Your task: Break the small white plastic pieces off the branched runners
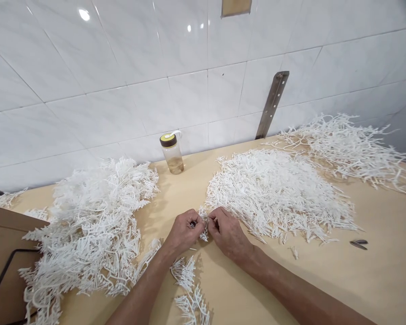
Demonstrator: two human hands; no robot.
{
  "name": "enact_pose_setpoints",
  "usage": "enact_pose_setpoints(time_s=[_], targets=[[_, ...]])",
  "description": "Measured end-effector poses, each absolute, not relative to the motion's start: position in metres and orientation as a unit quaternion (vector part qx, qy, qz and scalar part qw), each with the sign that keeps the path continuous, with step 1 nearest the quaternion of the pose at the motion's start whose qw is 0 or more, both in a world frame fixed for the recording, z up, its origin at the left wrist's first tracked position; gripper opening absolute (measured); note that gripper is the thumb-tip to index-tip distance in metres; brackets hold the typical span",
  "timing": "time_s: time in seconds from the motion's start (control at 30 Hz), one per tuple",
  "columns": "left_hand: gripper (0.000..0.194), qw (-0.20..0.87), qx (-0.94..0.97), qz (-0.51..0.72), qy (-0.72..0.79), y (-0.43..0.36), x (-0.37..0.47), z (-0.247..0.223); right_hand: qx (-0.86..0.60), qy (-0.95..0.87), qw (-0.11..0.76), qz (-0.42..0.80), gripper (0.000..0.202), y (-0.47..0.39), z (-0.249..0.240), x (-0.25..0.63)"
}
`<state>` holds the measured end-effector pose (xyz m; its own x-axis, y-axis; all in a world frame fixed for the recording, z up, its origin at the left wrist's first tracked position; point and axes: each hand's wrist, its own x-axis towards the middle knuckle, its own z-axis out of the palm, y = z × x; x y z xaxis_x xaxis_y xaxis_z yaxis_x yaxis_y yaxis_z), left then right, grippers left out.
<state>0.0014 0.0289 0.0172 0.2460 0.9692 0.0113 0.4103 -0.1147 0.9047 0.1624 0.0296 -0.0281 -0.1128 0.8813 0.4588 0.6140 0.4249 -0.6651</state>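
Small white sprig directly between the two hands

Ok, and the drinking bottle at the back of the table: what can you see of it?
The drinking bottle has a clear, plastic-looking body and a dark lid with a yellow-green top and white strap. It stands upright, lid on, before the tiled wall, between two white piles but apart from both. Only the tabletop visibly touches it. Its lower part looks brownish; liquid or tabletop showing through, I cannot tell.
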Motion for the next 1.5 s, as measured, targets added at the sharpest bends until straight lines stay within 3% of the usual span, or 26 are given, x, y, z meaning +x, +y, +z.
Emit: enact_pose_setpoints(time_s=[0.2,0.33,0.53,0.93,1.27,1.5], targets=[[0.019,0.428,0.664,0.340,0.510,0.028,0.002,0.016,-0.570,-0.594,0.435,0.365,0.014,0.038,-0.021,0.174],[0.021,0.402,0.652,0.364,0.531,0.029,0.003,0.008,-0.545,-0.560,0.454,0.428,0.019,0.034,-0.022,0.178],[0.020,0.395,0.655,0.366,0.531,0.028,0.004,0.005,-0.451,-0.662,0.502,0.325,0.017,0.024,-0.011,0.180],[0.021,0.389,0.682,0.368,0.498,0.029,0.002,0.005,-0.412,-0.710,0.481,0.309,0.013,0.029,-0.017,0.180],[0.017,0.405,0.678,0.345,0.507,0.027,0.002,0.011,-0.403,-0.753,0.470,0.223,0.013,0.025,-0.022,0.175],[0.024,0.438,0.687,0.334,0.473,0.031,-0.002,0.008,-0.573,-0.658,0.444,0.205,0.012,0.038,-0.028,0.179]])
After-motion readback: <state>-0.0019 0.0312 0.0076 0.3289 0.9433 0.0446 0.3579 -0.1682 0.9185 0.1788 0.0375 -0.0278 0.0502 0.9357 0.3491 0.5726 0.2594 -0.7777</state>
